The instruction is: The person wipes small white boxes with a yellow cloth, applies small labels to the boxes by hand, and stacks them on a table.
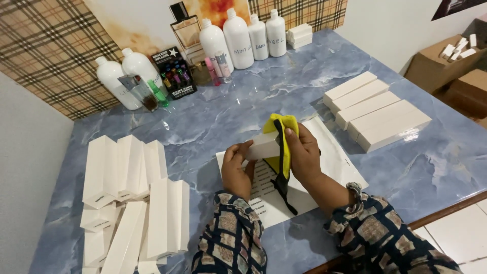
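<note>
My left hand (236,170) grips one end of a small white box (263,146) held above a white sheet of labels (332,155) on the blue marbled table (253,96). My right hand (304,152) presses a yellow cloth (282,127) with a black strip against the box's other end. The black strip hangs down over the sheet.
Several white boxes (378,109) lie in a row at the right. More white boxes (129,193) are piled at the left. White bottles (238,38), a perfume bottle (185,28) and small vials (175,76) stand along the back wall. Cardboard cartons (446,63) sit at far right.
</note>
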